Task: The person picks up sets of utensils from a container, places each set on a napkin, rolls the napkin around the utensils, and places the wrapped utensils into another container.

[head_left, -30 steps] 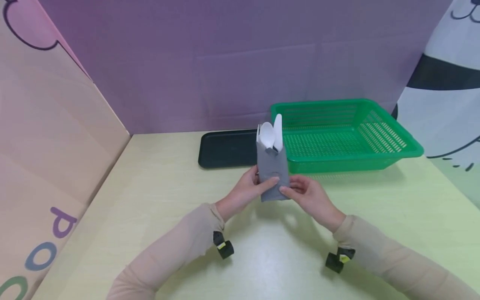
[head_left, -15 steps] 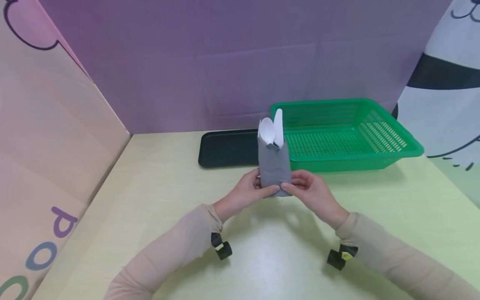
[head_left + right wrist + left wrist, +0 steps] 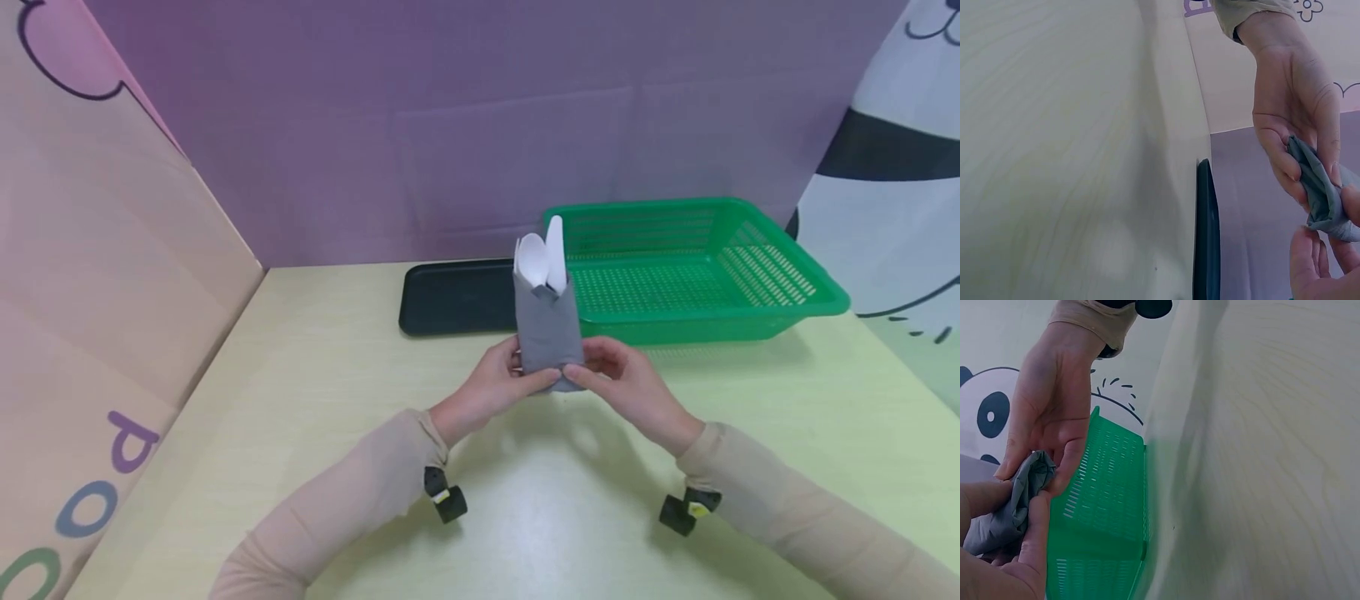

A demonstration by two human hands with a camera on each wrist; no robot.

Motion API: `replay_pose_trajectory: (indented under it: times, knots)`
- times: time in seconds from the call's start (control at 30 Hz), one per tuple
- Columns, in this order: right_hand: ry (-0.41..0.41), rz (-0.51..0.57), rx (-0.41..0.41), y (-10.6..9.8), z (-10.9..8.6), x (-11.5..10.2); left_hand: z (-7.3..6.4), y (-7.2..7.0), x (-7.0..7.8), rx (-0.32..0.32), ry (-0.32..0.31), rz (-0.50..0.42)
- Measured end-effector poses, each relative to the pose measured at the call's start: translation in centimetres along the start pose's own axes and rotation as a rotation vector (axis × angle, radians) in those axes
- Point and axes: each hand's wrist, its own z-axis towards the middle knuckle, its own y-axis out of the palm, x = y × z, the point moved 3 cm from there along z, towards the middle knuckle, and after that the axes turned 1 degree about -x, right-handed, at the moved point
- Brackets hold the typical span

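A grey folded napkin [image 3: 549, 329] stands nearly upright above the table, wrapped round white cutlery. Out of its top stick a white spoon [image 3: 533, 260] and a white knife [image 3: 556, 254]; a thin white edge beside the spoon is mostly hidden. My left hand [image 3: 491, 385] pinches the napkin's lower left, thumb in front and fingers behind. At its lower right, my right hand [image 3: 633, 392] pinches it the same way, the two thumb tips almost meeting. Seen from the left wrist, the napkin's lower end [image 3: 1030, 481] is creased and folded over between both hands' fingers.
Behind the hands lies a black tray [image 3: 457, 297] on the pale table [image 3: 337, 358]. To its right stands a green slotted basket [image 3: 697, 325]. A purple backdrop [image 3: 450, 125] rises at the table's far edge, with printed panels at both sides.
The napkin with its cutlery has risen slightly. My left thumb has slid down and my right hand has shifted up and outward a little. Over the last half second there is hardly any movement.
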Motion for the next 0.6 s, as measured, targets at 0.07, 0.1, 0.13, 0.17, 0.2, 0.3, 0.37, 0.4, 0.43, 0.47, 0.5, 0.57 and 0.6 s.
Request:
replay_pose_trajectory:
  times: [0.07,0.1,0.13,0.17,0.2,0.3,0.37,0.4,0.43,0.47,0.5,0.57,0.6]
  knots:
    - [0.011,0.007,-0.023,-0.03,-0.02,0.24,0.0,-0.04,0.05,0.009,-0.002,0.003]
    - [0.019,0.008,-0.037,-0.03,-0.09,0.33,-0.01,-0.09,0.05,0.015,-0.01,0.003]
    - [0.026,0.011,-0.053,-0.03,-0.17,0.41,-0.02,-0.17,0.03,0.022,-0.011,0.01]
    - [0.033,0.011,-0.069,-0.03,-0.27,0.48,-0.03,-0.26,0.03,0.03,-0.012,0.015]
    - [0.037,0.01,-0.086,-0.02,-0.38,0.53,-0.04,-0.36,0.02,0.037,-0.012,0.018]
    - [0.033,-0.006,-0.114,-0.05,-0.65,0.49,-0.07,-0.59,-0.05,0.043,-0.021,0.012]
    - [0.015,-0.019,-0.113,-0.08,-0.7,0.41,-0.08,-0.69,-0.06,0.04,-0.022,0.009]
    - [0.003,-0.026,-0.109,-0.09,-0.7,0.37,-0.1,-0.72,-0.06,0.039,-0.025,0.007]
    - [-0.003,-0.033,-0.102,-0.1,-0.67,0.35,-0.11,-0.74,-0.08,0.037,-0.034,0.0]
    - [-0.009,-0.038,-0.095,-0.1,-0.64,0.34,-0.1,-0.75,-0.09,0.038,-0.041,-0.005]
    - [-0.018,-0.041,-0.087,-0.1,-0.61,0.32,-0.09,-0.75,-0.11,0.037,-0.047,-0.009]
    - [-0.026,-0.039,-0.076,-0.1,-0.58,0.33,-0.07,-0.77,-0.14,0.036,-0.052,-0.011]
    - [-0.03,-0.035,-0.072,-0.11,-0.57,0.35,-0.06,-0.76,-0.14,0.035,-0.056,-0.016]
